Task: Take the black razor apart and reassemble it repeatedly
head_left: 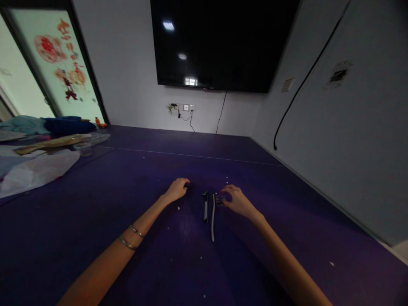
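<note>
Two bare hands work above a purple surface point(159, 272). The left hand point(176, 190), with two silvery bracelets point(127, 244) near its wrist, has its fingers bent toward the thumb at a small dark object point(188, 185); whether they grip it cannot be told. The right hand point(236, 199) extends from the opposite side, its thumb and fingers curved and partly spread at a small clear-and-dark piece point(219, 200); the fingertips appear to meet its edge, but a firm hold cannot be confirmed. Between the hands lies a black-and-grey razor point(205, 210), its head directed away from the wearer. Just beside it, toward the right hand, lies a slender grey strip point(213, 219), slightly curved and reaching nearer to the wearer than the razor; its far end is next to the clear-and-dark piece. Pale flecks point(332, 264) dot the surface. At far left: white plastic sheeting point(41, 172) and a dark blue cloth point(68, 125). Background: a wall-mounted television point(223, 42) above a row of sockets point(185, 107), with a black cable point(306, 76) hanging along the right wall
</note>
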Available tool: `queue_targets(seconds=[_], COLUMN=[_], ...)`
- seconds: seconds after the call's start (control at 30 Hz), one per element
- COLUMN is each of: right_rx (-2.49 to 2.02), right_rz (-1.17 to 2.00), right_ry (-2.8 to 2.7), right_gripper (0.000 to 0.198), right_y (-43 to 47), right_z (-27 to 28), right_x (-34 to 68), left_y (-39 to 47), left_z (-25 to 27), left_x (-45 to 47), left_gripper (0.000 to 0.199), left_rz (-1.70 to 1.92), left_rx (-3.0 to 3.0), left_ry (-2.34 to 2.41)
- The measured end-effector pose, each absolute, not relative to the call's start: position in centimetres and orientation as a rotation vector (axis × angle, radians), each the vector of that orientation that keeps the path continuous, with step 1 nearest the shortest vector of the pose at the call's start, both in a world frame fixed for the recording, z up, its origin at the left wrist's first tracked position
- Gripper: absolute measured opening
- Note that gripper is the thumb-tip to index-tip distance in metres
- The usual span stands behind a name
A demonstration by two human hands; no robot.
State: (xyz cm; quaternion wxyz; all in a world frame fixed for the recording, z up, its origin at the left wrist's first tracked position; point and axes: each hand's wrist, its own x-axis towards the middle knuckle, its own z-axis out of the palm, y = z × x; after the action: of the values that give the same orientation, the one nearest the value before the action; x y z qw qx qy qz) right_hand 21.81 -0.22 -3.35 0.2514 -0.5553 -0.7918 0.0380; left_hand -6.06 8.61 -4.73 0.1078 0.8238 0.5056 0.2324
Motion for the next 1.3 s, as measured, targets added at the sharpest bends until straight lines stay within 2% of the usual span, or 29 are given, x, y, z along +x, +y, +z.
queue_targets(seconds=[0.2,0.47,1.0,1.3], right_rx=[-1.39,-1.41,-1.384,-1.315], right_rz=[0.212,0.377,0.452,0.475], right_ry=[-2.209,-2.194,-2.132,-2.008], right_gripper=[0.046,0.043,0.046,0.033], right_y=[0.4,0.0,0.4,0.0], right_z=[-5.1,-4.4,-4.4,-2.5], right_x=[22.5,22.6,23.2,22.3], left_y=[8.5,8.5,8.5,7.7], left_z=[-5.1,-5.2,-5.1,-4.3], left_x=[-6.3,-6.3,-6.4,-5.3], left_gripper=[0.034,0.032,0.024,0.031], left_rz=[0.568,0.622,0.698,0.904], left_rx=[2.617,2.621,2.668,2.329], left_ry=[1.425,1.405,1.345,1.275])
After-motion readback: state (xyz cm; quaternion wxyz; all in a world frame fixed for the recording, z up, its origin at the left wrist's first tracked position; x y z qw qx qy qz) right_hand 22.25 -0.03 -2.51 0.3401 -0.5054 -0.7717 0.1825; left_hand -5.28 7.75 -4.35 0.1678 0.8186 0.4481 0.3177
